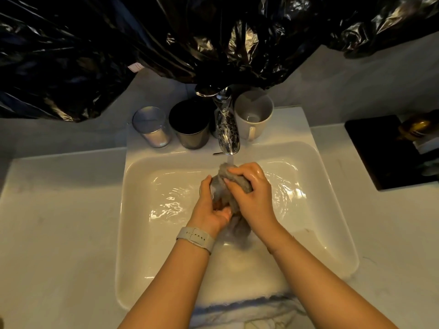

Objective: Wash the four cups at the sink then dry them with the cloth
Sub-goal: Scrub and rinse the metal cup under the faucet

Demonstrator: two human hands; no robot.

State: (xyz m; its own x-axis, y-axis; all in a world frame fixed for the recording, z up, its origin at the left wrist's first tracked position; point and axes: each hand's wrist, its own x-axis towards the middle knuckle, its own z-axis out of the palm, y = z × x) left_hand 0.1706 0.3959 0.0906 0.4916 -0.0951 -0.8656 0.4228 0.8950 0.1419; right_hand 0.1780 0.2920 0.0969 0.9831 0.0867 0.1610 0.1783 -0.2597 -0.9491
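Under the chrome tap (226,129), water runs in a thin stream onto a grey, nubbly cloth (234,184) bunched over a clear glass cup (215,189) that both hands hold above the white, glossy, rectangular sink (142,210). The left hand (210,210) curls round the cup from below, thumb up along its side; the right hand (253,191) grips the wet cloth against the cup, fingers bent over the top. A pale watch strap (196,238) circles the left wrist. Shallow rippling water lies in the basin. Left of the tap, on the sink's back ledge, stand a clear tumbler (152,127) with a thick pale base and a dark metal cup (190,125), its inside black. Right of the tap stands a white ceramic mug (254,115) with a handle, a little water in its bottom. Crinkled black plastic sheeting (166,39) hangs behind the tap. On the pale bench (59,222), far right of the tap, lies a black square mat (384,153). No writing can be read.
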